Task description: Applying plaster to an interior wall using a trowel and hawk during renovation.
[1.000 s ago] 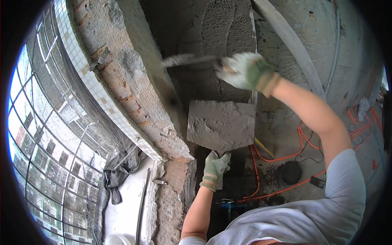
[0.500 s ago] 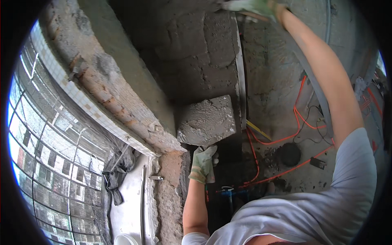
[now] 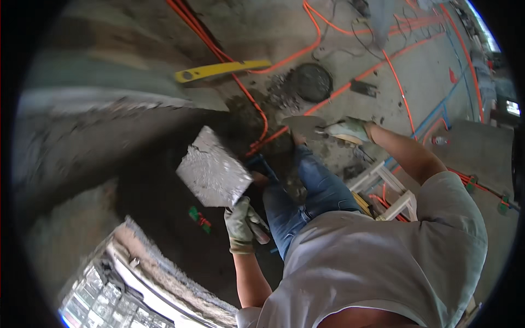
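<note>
My gloved left hand (image 3: 239, 225) is closed under a square plasterer's hawk (image 3: 214, 170), whose grey face is wet with mortar. The hawk is tilted in front of the dark lower wall area. On the right, my gloved right hand (image 3: 354, 131) grips a trowel by its handle. The thin grey blade of that trowel (image 3: 304, 126) points left, above the floor and near my foot, apart from the hawk. Fingers of both hands are partly hidden by the gloves and the tools.
A yellow spirit level (image 3: 223, 70) lies beyond the hawk, near orange conduits (image 3: 377, 66) on the floor. A round black bucket (image 3: 313, 82) stands among scattered mortar. White ladder steps (image 3: 383, 191) are by my right side. A rough window edge (image 3: 164, 281) is at lower left.
My view has swung from the plastered wall toward the floor at the right. My right hand has come down from high on the wall with the trowel; the left still holds the hawk.
</note>
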Tool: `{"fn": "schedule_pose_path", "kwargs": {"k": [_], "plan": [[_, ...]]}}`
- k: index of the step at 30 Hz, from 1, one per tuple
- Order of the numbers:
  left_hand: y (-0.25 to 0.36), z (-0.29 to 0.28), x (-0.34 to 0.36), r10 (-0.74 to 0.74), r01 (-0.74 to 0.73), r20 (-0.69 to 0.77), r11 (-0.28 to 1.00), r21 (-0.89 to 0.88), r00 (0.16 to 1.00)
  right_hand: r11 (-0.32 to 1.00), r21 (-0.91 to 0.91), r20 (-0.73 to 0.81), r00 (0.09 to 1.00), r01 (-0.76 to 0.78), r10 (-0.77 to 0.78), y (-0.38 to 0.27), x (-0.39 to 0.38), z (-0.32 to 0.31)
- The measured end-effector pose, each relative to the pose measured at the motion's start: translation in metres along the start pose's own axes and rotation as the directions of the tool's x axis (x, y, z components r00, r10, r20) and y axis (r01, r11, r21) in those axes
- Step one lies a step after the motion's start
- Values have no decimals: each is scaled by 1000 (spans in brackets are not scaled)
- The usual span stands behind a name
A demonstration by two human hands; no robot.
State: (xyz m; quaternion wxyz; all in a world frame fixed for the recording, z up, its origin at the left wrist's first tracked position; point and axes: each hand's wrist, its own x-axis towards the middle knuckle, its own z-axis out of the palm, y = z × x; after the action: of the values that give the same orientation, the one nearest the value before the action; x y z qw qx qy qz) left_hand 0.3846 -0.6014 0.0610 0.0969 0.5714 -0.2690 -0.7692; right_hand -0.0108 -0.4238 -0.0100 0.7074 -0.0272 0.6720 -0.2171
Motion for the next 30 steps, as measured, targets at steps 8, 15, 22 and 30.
{"fn": "schedule_pose_path", "kwargs": {"k": [8,15,22,30], "plan": [[-174,21,190,-264,306,-161,879,366,951,719,-671,-391,910,-182,-135,186,191,-107],[-339,-5,431,-409,237,80,664,709,909,0,-908,-378,817,-419,-435,148,368,-263],[-396,23,598,-469,272,-156,188,944,869,-161,-945,-256,951,-283,-170,168,517,-269],[-358,80,633,-341,-1,-8,-25,1000,940,955,-139,-337,919,-262,203,186,543,-217]]}}
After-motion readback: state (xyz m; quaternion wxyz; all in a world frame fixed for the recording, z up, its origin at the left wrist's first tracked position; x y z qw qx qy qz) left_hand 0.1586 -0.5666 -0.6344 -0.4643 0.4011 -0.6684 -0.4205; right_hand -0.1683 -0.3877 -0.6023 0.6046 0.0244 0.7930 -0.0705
